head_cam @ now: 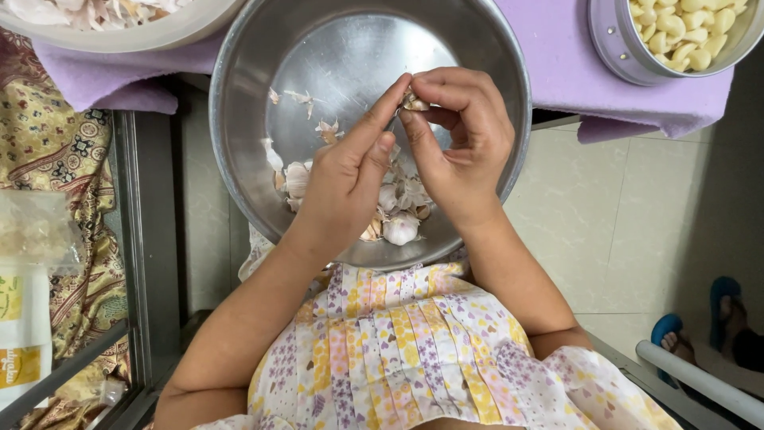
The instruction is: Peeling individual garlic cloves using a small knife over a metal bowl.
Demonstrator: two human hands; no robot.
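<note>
A wide steel bowl (263, 95) rests on my lap. It holds unpeeled garlic cloves (400, 228) and loose papery skins (296, 97). Both hands meet above the bowl's middle. My right hand (461, 147) pinches a small garlic clove (414, 102) between thumb and fingers. My left hand (346, 179) reaches up to the same clove, its forefinger tip touching the clove's skin.
A steel container (617, 48) of peeled garlic cloves (688, 32) stands at the top right on a purple cloth (557, 64). A pale bowl of garlic skins (95, 12) sits top left. Patterned fabric and plastic packets (24, 318) lie left. Another person's feet in blue sandals (700, 318) are on the tiled floor.
</note>
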